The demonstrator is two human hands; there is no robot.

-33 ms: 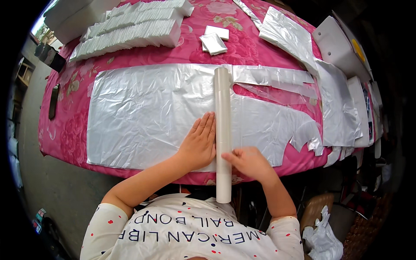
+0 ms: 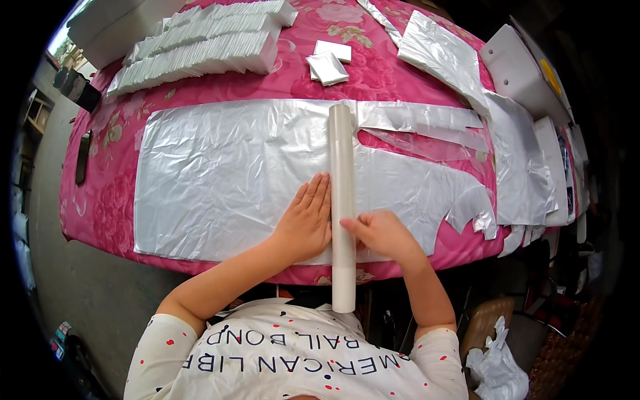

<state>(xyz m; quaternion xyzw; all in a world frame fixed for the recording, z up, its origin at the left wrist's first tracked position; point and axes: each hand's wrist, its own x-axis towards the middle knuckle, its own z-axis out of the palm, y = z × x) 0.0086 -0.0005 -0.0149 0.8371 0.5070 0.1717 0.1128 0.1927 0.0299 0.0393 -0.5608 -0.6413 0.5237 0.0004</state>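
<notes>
A long pale roll [image 2: 342,167], smooth like a tube, lies across a flat stack of whitish plastic bags [image 2: 207,180] and juts past the table's near edge. My left hand [image 2: 305,223] rests flat on the bags, fingers straight and together, its edge along the left side of the roll. On the other side, my right hand [image 2: 383,233] is closed, with the thumb side against the roll. Whether something small sits in its curled fingers is hidden. Right of the roll, the plastic has a cutout and ragged strips at its end.
A pink flowered cloth [image 2: 107,220] covers the table. Rows of folded white packets [image 2: 200,60] stand at the far left, with small square packets [image 2: 329,67] nearby. More plastic sheets [image 2: 520,167] and a white box [image 2: 520,70] are at right; a dark phone-like object [image 2: 83,157] lies left.
My right hand has slid slightly away from me along the roll. My left hand, the roll and the plastic stay essentially in place.
</notes>
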